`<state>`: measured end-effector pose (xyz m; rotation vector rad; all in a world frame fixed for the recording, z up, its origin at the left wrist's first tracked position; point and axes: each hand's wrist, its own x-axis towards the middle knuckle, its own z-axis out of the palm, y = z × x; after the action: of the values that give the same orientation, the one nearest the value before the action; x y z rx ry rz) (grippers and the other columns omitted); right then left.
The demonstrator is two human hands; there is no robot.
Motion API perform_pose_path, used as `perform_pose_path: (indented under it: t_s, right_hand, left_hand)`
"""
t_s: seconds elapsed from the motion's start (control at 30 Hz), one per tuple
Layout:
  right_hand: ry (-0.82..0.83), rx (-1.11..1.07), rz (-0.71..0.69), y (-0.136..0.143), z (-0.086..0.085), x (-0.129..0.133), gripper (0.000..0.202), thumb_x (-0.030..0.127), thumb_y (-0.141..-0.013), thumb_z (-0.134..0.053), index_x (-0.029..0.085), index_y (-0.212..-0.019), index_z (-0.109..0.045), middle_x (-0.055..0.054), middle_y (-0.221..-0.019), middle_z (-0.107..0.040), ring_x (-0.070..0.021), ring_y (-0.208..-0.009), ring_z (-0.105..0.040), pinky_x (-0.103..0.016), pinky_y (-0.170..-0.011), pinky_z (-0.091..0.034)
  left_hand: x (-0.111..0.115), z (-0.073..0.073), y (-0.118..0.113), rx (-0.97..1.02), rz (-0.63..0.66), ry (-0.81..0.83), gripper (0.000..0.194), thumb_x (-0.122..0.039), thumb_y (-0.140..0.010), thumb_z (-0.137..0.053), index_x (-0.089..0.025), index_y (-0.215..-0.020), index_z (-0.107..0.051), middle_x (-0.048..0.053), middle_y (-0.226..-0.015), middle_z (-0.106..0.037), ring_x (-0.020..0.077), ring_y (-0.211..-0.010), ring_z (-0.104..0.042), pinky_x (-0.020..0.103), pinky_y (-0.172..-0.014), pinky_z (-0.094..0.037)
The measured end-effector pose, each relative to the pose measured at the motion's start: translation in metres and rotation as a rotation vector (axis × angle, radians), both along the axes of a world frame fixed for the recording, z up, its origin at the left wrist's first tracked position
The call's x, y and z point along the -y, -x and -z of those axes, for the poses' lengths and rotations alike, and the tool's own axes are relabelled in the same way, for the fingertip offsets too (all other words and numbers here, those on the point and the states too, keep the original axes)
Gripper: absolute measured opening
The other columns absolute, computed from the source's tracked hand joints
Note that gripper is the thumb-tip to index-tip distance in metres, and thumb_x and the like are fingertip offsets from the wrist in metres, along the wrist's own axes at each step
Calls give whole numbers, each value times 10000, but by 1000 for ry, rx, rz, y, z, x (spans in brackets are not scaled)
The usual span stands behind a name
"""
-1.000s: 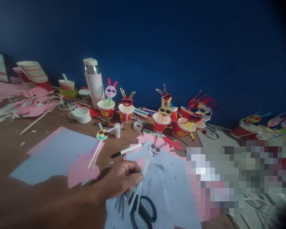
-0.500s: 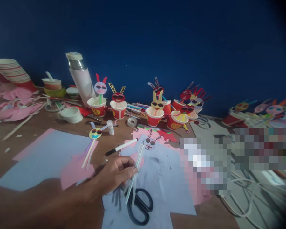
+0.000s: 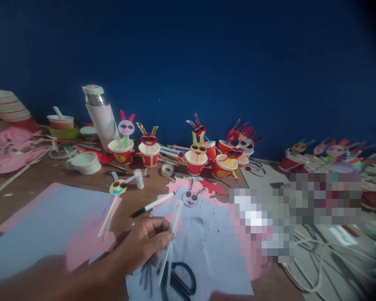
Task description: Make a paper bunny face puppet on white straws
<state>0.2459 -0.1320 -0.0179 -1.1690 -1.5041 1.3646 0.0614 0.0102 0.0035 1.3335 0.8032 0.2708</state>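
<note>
My left hand pinches a small bunch of thin white straws between thumb and fingers. They slant over a light blue paper sheet. Just past their upper ends lies a pale round paper face with dark eyes and feathery black antennae. Below the straws rest black-handled scissors, their blades hidden by the hand and straws. A black-and-white marker lies beyond my fingers. At the bottom edge, a blurred brown patch may be part of my right hand; no fingers show.
Red paper cups with paper-faced figures line the back, beside a white flask. A yellow paper face on straws lies left, near a small white-capped bottle. Cables tangle at the right. A tape roll sits behind.
The whole scene has shifted down and slightly left as the camera moved. My left hand keeps the same pinch on the straws. A brown patch now shows at the bottom edge.
</note>
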Motion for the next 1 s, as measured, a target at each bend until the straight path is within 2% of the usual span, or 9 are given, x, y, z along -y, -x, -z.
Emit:
perform_pose_path:
  t_s: [0.03,0.1,0.17,0.27,0.37,0.47,0.67,0.8,1.0]
  right_hand:
    - [6,3,-12,2,-11,-10,244,320,-886,-500,181,-1078,-555,-65,-1077,-582,-165,-875,-588,-350,-735,-510]
    - [23,13,-25,4,-30,-29,177,358,-828,-559,212,-891,-637,7,-808,-633,-132,-698,-583,-261,-615,-487]
    - [42,22,-1,6,-39,-46,191,341,-809,-567,180,-741,-643,39,-593,-568,-92,-543,-517,-208,-519,-419]
    - [82,-27,310,7,-35,-62,254,365,-794,-563,151,-657,-572,63,-485,-450,-53,-429,-386,-178,-428,-311]
    - [98,-81,407,9,-21,-66,313,430,-796,-545,148,-661,-538,72,-460,-411,-47,-399,-338,-175,-402,-265]
    - [109,-72,368,12,-13,-64,328,461,-792,-548,143,-712,-562,60,-484,-435,-59,-426,-373,-177,-417,-274]
    - [141,-47,285,20,-18,-59,295,424,-801,-556,135,-762,-598,42,-532,-464,-67,-473,-399,-184,-456,-302]
    - [182,-59,222,22,-16,-56,309,429,-810,-546,127,-765,-593,37,-533,-461,-68,-467,-397,-188,-454,-305]
    - [235,-101,179,25,-12,-54,284,411,-777,-592,136,-727,-548,51,-541,-432,-58,-475,-351,-182,-446,-270]
  left_hand:
    - [0,1,0,5,-3,-3,354,-489,-695,-594,-154,-670,-482,-71,-527,-393,41,-431,-363,153,-411,-271]
    - [0,4,0,9,-16,-5,366,-504,-689,-596,-158,-666,-481,-75,-488,-400,43,-410,-353,152,-394,-241]
    - [-1,5,0,15,-38,-4,375,-517,-687,-595,-158,-672,-487,-77,-457,-403,42,-390,-331,154,-379,-214]
    - [-2,5,0,31,-44,-12,379,-519,-705,-586,-149,-689,-504,-71,-454,-415,39,-387,-326,158,-376,-208]
    - [-2,3,0,45,-33,-15,369,-503,-714,-589,-142,-706,-517,-65,-474,-433,39,-395,-349,162,-381,-222]
    - [-2,3,0,68,-22,-5,354,-476,-712,-610,-133,-736,-527,-55,-522,-460,39,-422,-382,160,-397,-236]
    - [-1,0,-2,96,-15,33,357,-467,-704,-617,-123,-740,-528,-37,-568,-504,37,-434,-413,158,-412,-253]
    - [0,-4,-2,68,-32,19,359,-467,-691,-623,-124,-706,-517,-49,-528,-481,39,-421,-418,157,-412,-261]
    - [0,4,-1,83,-23,-3,353,-474,-703,-613,-135,-718,-516,-48,-507,-479,52,-418,-429,161,-413,-287]
